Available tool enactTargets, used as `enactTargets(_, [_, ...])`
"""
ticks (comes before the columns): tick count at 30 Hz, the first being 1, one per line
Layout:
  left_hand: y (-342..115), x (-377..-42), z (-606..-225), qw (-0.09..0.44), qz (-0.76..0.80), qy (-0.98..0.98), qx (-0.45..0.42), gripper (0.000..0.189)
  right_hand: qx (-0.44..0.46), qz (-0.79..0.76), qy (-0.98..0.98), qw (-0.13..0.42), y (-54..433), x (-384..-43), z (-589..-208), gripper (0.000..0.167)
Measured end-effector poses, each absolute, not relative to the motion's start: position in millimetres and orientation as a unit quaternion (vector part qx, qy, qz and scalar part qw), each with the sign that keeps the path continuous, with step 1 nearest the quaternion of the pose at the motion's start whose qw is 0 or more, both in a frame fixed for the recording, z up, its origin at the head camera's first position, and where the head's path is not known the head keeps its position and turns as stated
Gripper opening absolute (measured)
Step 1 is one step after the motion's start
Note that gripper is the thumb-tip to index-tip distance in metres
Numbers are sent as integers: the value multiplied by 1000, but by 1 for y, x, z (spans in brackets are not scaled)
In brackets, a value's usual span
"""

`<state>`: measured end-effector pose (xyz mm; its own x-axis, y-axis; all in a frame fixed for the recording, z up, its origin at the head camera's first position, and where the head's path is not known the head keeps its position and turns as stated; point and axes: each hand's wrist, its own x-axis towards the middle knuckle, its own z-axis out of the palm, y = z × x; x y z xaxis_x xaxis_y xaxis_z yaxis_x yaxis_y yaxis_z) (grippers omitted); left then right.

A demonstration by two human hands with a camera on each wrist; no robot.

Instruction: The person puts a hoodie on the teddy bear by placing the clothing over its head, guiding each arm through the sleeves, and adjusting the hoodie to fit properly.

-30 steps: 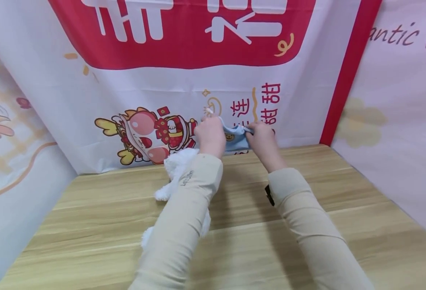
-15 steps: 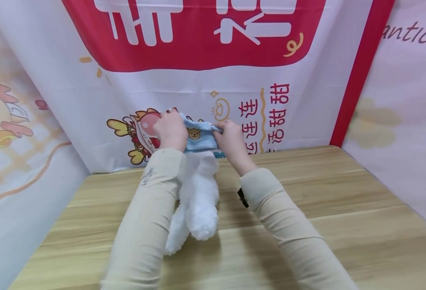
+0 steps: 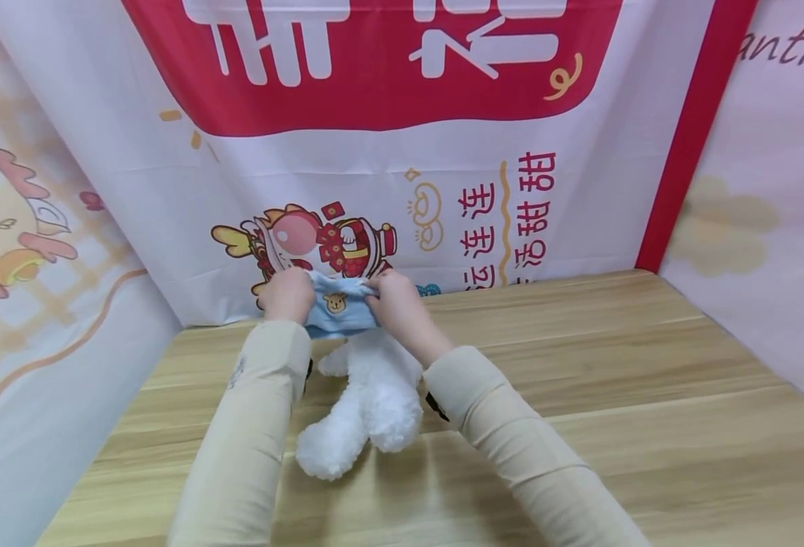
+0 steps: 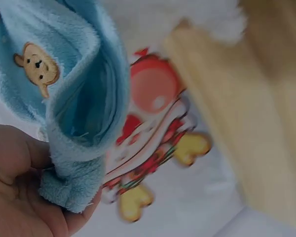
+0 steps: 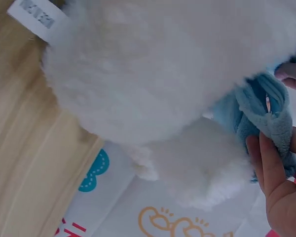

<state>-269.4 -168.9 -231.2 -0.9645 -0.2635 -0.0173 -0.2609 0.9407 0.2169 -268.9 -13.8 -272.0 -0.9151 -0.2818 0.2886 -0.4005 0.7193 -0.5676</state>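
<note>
A small light-blue terry garment [image 3: 339, 308] with a bear-face patch is stretched between my two hands. My left hand [image 3: 289, 295] grips one side of it; in the left wrist view its fingers hold a short sleeve [image 4: 74, 185], and the garment's opening gapes above. The other side is pinched by my right hand [image 3: 397, 304] between thumb and fingers. Right below the garment lies a white fluffy plush toy [image 3: 368, 406], its two legs pointing toward me. The garment overlaps the toy's upper end in the head view, hiding it. A white tag [image 5: 37, 19] sticks out of the fur.
A wood-grain table [image 3: 580, 395] carries the toy. Behind it hangs a white and red printed cloth [image 3: 402, 152] with a cartoon figure, close beyond my hands. Printed cloths also flank the table at the left [image 3: 39, 319] and right [image 3: 751, 197].
Both hands have come left and down with the blue garment, from near the backdrop to just above the toy. The white toy, earlier under my left forearm, now lies between my arms.
</note>
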Motion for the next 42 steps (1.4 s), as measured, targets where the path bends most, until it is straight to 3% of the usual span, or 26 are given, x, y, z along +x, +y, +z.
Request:
enactTargets(8, [-173,-271,-282,-28,-167,-978,126,37,203,260,-938,107,-9,-268,-293,21])
enactTargets(19, [-177,-275,-320,-36,-200,-977,69,40,198,288,-935,62,5,-274,-309,29])
enactTargets(24, [-177,-279,-327,-46,-217,-975,32,46,199,291,-934,58,11,-276,-316,34])
enactTargets(33, [-168,-279,-327,-124,-284,-951,18,53,185,293,-937,43,18,-281,-322,37])
enactTargets(42, [-154,-281,-330,-146,-251,-957,-8,54,173,329,-928,35,30,-285,-329,33])
